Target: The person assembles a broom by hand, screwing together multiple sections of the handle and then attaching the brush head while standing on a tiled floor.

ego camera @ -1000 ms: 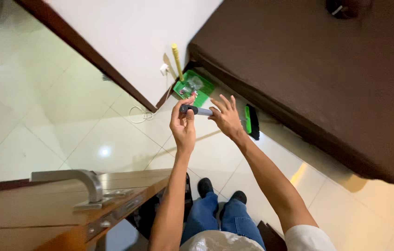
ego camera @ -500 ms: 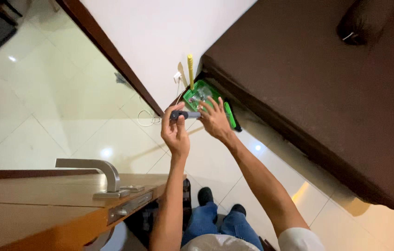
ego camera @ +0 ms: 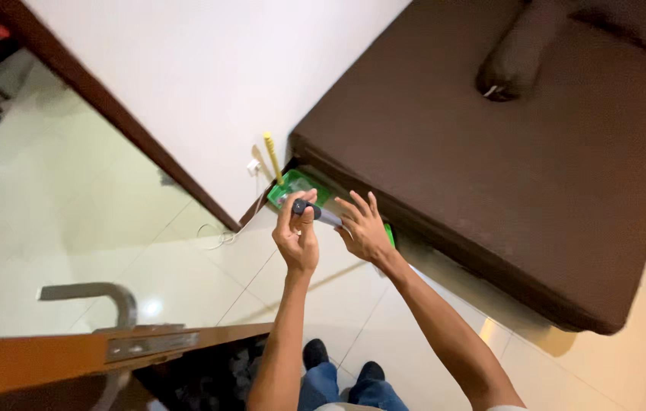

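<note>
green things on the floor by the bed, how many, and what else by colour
green: 2, the dustpan and the brush behind the right hand
yellow: 1, the dustpan handle
grey: 1, the broom handle in the left hand
white: 1, the cable
total: 5

Open floor: pale tiled floor left of both hands, bare but for a white cable by the wall
Ahead: white wall, green dustpan with yellow handle at its foot
Right: brown bed edge blocks passage, close beside right hand
Below left: wooden door with metal lever juts in
</note>
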